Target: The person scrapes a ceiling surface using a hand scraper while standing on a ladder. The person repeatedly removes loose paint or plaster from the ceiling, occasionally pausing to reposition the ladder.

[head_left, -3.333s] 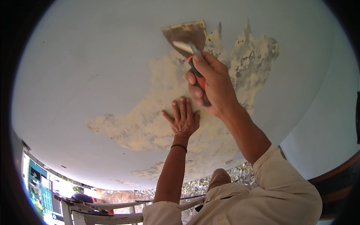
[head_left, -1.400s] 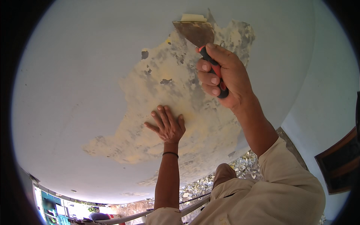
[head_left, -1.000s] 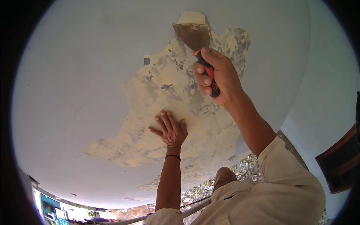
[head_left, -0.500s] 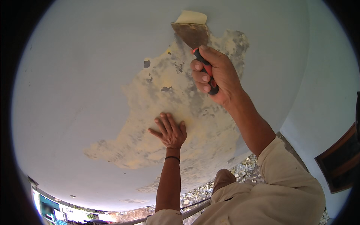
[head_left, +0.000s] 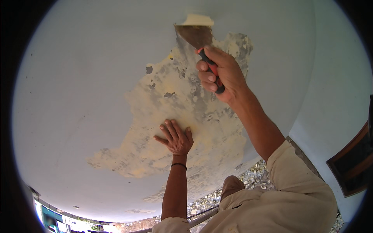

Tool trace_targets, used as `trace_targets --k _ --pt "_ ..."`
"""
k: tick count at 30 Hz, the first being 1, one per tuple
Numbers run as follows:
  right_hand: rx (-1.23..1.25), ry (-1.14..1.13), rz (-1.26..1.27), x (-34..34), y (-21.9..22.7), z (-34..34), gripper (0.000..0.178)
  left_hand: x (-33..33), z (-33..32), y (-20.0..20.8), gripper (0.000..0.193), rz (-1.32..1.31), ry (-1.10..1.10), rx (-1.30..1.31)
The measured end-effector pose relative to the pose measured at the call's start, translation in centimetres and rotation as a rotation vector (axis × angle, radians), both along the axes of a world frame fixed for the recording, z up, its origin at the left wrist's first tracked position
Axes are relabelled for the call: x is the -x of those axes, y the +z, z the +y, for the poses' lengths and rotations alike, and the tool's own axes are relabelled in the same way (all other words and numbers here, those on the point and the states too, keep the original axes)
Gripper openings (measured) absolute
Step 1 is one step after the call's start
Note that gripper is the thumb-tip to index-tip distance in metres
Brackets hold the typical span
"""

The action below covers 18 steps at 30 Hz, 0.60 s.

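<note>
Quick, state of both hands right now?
Left hand: open, spread against the wall, holding nothing.
Right hand: closed around the handle of the scraper.

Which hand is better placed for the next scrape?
Likely the right hand: it grips the putty knife, which meets the peeling paint strip. The left hand rests toolless, spread on the scraped wall patch below.

scraper handle (head_left: 213, 67): part-hidden by right hand (head_left: 224, 73) | wall (head_left: 85, 85) under left hand (head_left: 178, 141): hidden | brown frame (head_left: 352, 166): cut off right

Scraper (head_left: 196, 35) in right grip (head_left: 225, 73), up-right of left grip (head_left: 178, 140) on wall (head_left: 77, 97)
</note>
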State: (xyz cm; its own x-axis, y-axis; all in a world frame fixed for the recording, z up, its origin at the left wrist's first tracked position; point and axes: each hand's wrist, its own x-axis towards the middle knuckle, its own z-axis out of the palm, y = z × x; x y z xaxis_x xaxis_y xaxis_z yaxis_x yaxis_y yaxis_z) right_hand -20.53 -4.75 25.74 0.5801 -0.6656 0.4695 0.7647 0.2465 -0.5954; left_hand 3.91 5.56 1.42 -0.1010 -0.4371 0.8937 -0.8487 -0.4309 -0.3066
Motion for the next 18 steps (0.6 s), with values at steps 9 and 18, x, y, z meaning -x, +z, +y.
trace_targets --k 9,18 --pt "-0.069 -0.066 0.018 -0.7 0.7 0.8 0.023 0.6 0.0 -0.3 0.082 0.016 -0.005 -0.009" --pt "-0.019 -0.045 0.05 -0.6 1.0 0.2 0.023 0.3 -0.3 -0.1 0.071 0.051 -0.047 0.042"
